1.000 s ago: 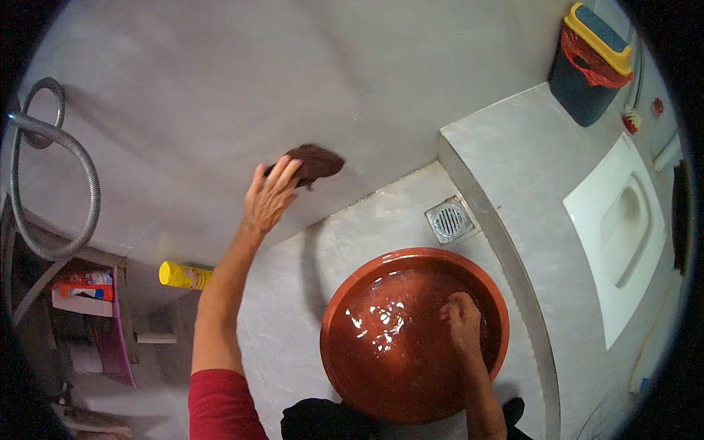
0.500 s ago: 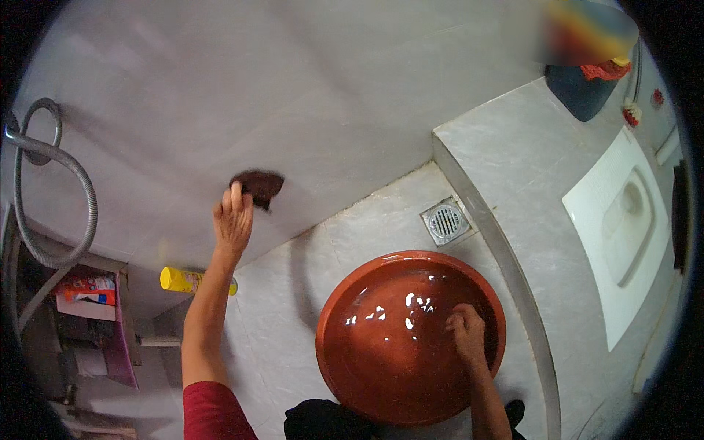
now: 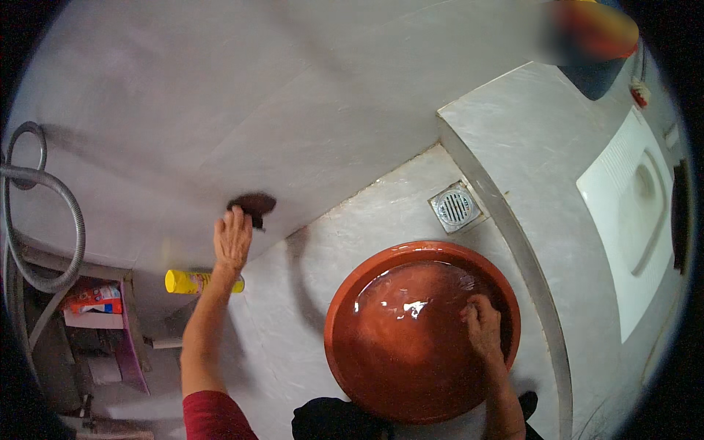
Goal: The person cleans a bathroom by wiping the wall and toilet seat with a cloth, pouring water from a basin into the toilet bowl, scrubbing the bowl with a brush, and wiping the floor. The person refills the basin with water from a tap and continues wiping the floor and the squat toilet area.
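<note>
My left hand reaches up to the grey wall, fingers closed on the near edge of a dark brown, rough-looking scouring pad. The pad lies against the wall, low down near the floor. A wide reddish-brown round basin stands on the floor in front of me with shiny water in it. Over its right part, at the water, is my right hand. Its fingers are loosely bent and a little apart, with nothing clearly seen in them. Close by my left forearm is a yellow bottle.
A square metal floor drain lies beyond the basin. Along the right runs a raised step bearing a white squat toilet and a dark bucket. At left are a coiled grey hose and a shelf with a red package.
My left hand and the pad appear slightly lower on the wall. My right hand is still over the basin, and the glints on the water have shifted. The whole view has turned a little.
</note>
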The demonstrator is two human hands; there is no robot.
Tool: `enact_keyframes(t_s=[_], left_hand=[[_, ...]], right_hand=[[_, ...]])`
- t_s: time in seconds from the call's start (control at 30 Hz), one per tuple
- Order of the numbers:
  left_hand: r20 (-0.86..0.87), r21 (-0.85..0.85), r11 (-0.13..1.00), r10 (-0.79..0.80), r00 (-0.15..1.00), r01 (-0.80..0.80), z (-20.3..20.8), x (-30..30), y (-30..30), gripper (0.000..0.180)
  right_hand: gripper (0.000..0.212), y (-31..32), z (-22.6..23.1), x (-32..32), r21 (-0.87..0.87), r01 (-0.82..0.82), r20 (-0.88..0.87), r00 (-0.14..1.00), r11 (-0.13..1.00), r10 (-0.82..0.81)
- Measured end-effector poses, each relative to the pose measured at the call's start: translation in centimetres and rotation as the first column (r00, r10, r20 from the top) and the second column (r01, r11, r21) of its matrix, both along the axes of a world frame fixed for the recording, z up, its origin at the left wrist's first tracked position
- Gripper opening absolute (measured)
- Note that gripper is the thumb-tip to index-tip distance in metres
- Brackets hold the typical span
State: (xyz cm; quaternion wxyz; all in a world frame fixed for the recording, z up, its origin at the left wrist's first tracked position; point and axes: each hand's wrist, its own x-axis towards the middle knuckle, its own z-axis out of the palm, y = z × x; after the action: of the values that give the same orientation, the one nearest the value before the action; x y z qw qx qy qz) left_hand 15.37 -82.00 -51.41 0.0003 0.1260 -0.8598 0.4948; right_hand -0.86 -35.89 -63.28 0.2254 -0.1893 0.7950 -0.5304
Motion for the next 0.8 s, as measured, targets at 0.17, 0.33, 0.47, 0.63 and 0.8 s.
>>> enact_keyframes(t_s=[0.17,0.33,0.47,0.63,0.8], left_hand=[[0.020,0.306,0.922,0.243,0.970,-0.238,-7.4,-2.9,1.6,0.012],[-0.047,0.206,0.932,-0.293,0.955,0.297,-6.3,-14.2,5.0,0.022],[-0.084,-0.027,0.857,-0.515,0.853,0.515,-2.7,-24.4,8.5,0.029],[0.347,-0.125,0.926,-0.295,0.890,0.356,-4.0,-27.0,9.9,0.046],[0.498,-0.269,0.895,-0.188,0.847,0.357,-8.7,-20.2,5.1,0.057]], right_hand=[[0.013,0.7,-0.6,0.1,0.057,0.008,0.059,0.998,0.998,-0.012],[0.017,1.9,-0.5,0.1,0.030,0.046,0.041,0.998,0.998,-0.047],[0.014,2.6,-1.3,0.3,0.101,0.070,-0.060,0.996,0.992,-0.065],[0.013,0.7,-1.3,0.5,0.064,0.053,-0.076,0.996,0.997,-0.048],[0.020,-0.9,2.1,0.5,0.002,0.022,0.106,0.994,1.000,-0.022]])
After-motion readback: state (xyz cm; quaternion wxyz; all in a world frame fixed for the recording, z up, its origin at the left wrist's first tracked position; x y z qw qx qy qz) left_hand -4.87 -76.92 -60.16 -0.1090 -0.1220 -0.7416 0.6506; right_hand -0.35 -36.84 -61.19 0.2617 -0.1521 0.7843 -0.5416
